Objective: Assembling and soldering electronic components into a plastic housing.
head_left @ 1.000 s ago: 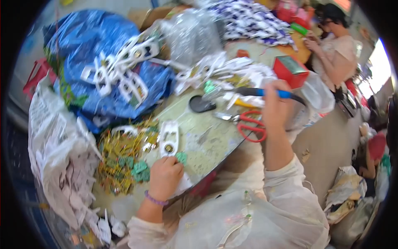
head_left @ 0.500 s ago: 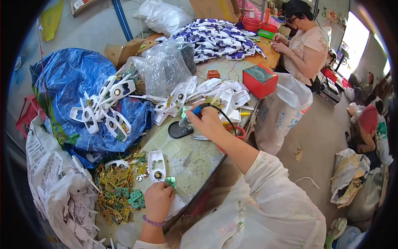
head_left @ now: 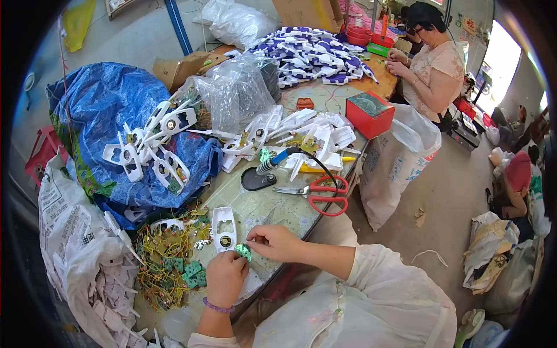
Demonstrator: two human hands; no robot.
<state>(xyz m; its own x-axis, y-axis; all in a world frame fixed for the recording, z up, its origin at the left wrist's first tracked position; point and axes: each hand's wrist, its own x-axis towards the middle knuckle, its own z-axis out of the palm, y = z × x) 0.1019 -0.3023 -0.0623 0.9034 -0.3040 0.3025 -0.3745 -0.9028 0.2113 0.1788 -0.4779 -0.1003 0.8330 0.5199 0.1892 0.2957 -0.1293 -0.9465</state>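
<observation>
My left hand (head_left: 226,278), with a purple bracelet at the wrist, pinches a small green circuit board (head_left: 243,252) at the table's near edge. Close to the board's right side is my right hand (head_left: 274,242), its thumb and forefinger pressed together; whatever they grip is too small to make out. Just beyond my left fingers lies a white plastic housing (head_left: 223,219) with a round metal-centred part in its near end. A soldering iron (head_left: 282,156) with a blue grip rests in the coil of its black-based stand (head_left: 258,179).
Red-handled scissors (head_left: 328,196) lie by the table edge. Circuit boards with yellow wires (head_left: 168,264) are heaped at left. White housings (head_left: 316,139) pile beyond the stand, near a red box (head_left: 369,116). A blue bag (head_left: 110,93) stands left; a co-worker (head_left: 435,69) sits far right.
My right hand has let go of the soldering iron, now in its stand, and come back toward me beside the circuit board. The scissors are uncovered. My left hand stays at the board.
</observation>
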